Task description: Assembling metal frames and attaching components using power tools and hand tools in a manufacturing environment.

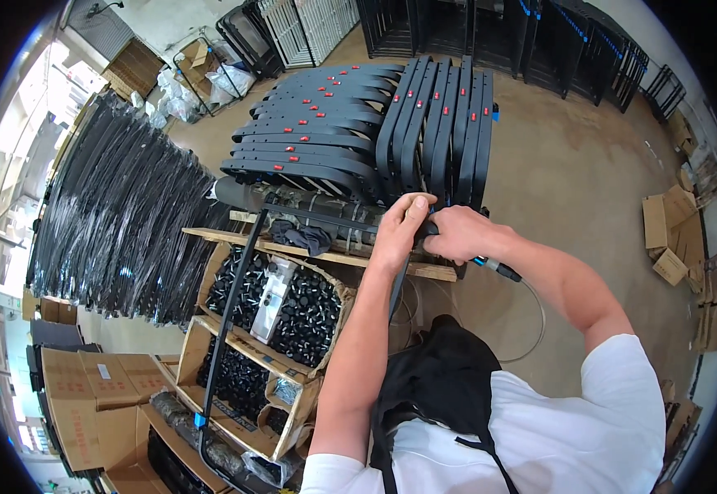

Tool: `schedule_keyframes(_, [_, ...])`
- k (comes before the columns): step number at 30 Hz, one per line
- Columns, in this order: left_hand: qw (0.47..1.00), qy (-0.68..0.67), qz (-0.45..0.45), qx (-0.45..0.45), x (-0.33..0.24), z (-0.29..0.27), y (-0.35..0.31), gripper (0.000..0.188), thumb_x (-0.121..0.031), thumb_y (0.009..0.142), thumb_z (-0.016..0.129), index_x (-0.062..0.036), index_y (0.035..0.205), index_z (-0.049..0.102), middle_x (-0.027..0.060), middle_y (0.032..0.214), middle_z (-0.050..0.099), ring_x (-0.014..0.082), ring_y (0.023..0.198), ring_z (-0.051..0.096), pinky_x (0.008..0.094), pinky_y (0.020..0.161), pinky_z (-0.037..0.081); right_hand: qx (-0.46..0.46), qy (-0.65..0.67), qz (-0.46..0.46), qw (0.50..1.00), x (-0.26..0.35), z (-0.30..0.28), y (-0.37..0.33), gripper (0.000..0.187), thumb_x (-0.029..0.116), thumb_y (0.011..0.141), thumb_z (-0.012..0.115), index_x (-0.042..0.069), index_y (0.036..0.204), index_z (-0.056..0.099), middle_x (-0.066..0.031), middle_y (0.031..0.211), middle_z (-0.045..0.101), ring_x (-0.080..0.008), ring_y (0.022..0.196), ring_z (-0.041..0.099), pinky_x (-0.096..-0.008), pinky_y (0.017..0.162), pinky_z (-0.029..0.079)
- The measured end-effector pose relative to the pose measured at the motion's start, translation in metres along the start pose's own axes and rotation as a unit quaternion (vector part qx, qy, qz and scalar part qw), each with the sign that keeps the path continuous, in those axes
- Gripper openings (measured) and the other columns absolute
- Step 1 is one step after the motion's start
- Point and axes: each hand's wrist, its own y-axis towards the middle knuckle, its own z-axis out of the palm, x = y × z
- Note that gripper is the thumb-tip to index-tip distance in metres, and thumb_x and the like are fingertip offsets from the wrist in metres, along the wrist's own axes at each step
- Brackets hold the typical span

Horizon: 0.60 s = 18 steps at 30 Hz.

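Note:
A bent black tube frame [233, 305] slants over the bench and parts boxes, one end of it near my hands. Closed around its far right part is my left hand [404, 230], thumb up. Right beside it, my right hand [461, 233] wraps round a black and blue hand tool [502, 270] with a thin hose or cable trailing from its tail. The tool's working tip is hidden between the hands. Just beyond them stand stacked dark curved frames [437, 123] with small red pieces on them.
A wooden parts box [247, 428] holds many black knobs or bolts [305, 317], with a white divider [273, 300]. A dark cloth [302, 236] lies on the bench. Wrapped black bars [120, 214] are stacked left. Cartons [87, 395] stand lower left; an open carton [673, 230] is right.

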Motion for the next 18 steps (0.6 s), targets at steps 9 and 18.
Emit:
schedule_keyframes(9, [0.998, -0.014, -0.031, -0.048, 0.012, -0.007, 0.007, 0.02, -0.026, 0.103, 0.072, -0.0056, 0.108, 0.07, -0.0061, 0.088, 0.062, 0.0036, 0.079, 0.053, 0.0239, 0.068, 0.045, 0.038, -0.024, 0.007, 0.999, 0.011, -0.004, 0.012, 0.041, 0.031, 0.088, 0.055, -0.002, 0.067, 0.069, -0.0155, 0.062, 0.07, -0.0313, 0.069, 0.073, -0.0456, 0.076, 0.06])
schedule_keyframes(18, [0.996, -0.04, -0.044, -0.068, 0.024, -0.008, 0.006, 0.024, -0.027, 0.103, 0.072, -0.0041, 0.11, 0.07, -0.0035, 0.093, 0.066, 0.0046, 0.084, 0.056, 0.024, 0.072, 0.048, 0.03, -0.028, 0.0, 0.999, 0.009, -0.001, 0.02, 0.043, 0.03, 0.092, 0.054, -0.007, 0.109, 0.064, -0.0169, 0.071, 0.073, -0.033, 0.072, 0.074, -0.0464, 0.076, 0.059])
